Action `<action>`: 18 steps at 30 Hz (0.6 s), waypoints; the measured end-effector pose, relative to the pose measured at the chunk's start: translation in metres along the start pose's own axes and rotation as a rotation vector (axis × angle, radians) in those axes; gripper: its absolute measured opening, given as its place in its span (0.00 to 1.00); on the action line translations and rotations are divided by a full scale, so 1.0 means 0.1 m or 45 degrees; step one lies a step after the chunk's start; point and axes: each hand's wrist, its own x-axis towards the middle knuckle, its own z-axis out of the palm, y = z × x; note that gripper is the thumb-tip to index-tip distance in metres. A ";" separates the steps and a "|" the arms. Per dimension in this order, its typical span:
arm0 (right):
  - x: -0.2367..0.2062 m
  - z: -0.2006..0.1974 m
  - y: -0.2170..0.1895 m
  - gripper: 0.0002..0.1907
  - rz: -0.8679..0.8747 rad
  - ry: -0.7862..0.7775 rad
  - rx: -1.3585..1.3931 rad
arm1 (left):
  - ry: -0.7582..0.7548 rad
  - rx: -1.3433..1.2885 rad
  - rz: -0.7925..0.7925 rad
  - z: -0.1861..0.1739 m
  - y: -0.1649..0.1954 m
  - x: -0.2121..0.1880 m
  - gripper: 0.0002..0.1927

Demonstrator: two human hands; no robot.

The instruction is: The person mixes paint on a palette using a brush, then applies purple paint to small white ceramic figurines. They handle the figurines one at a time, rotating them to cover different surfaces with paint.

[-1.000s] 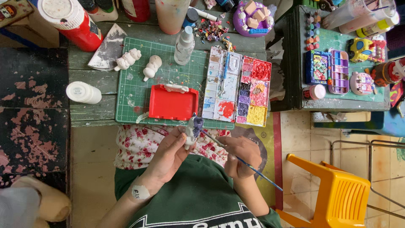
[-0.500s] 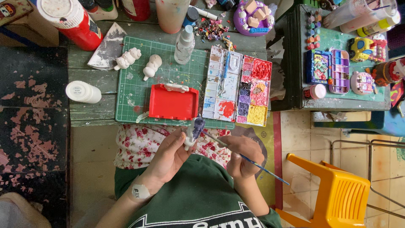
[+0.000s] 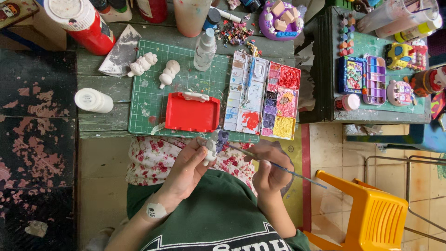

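The left hand (image 3: pixel 188 167) is closed around a small white figurine (image 3: pixel 213 148) held over the lap just below the bench (image 3: pixel 100 123) edge, the right hand (image 3: pixel 269 167) pinches a thin paintbrush (image 3: pixel 278 166) whose tip touches its purple-painted part, so a slip could smear wet paint onto bare plaster or the floral cloth (image 3: pixel 151 155) beneath.

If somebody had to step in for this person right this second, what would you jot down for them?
Left hand: holds a small white figurine above the lap, its top partly painted purple.
Right hand: grips a thin paintbrush, tip at the figurine's purple part.
On the green cutting mat: two unpainted white figurines, a red tray, a clear spray bottle. The paint palette, with purple, red and yellow wells, lies on the mat's right side.
Done: some purple on the held figurine.
Left: most of it is still white; the two on the mat are bare.
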 end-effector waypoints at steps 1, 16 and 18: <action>-0.01 0.00 0.01 0.06 0.037 0.064 0.027 | 0.007 0.005 -0.004 0.00 0.00 0.00 0.12; -0.05 -0.05 0.05 0.11 -0.076 -0.051 -0.040 | 0.038 0.037 -0.024 0.04 0.01 0.00 0.14; -0.04 -0.02 0.04 0.11 -0.060 0.007 -0.034 | 0.018 0.034 -0.031 0.04 0.02 -0.01 0.14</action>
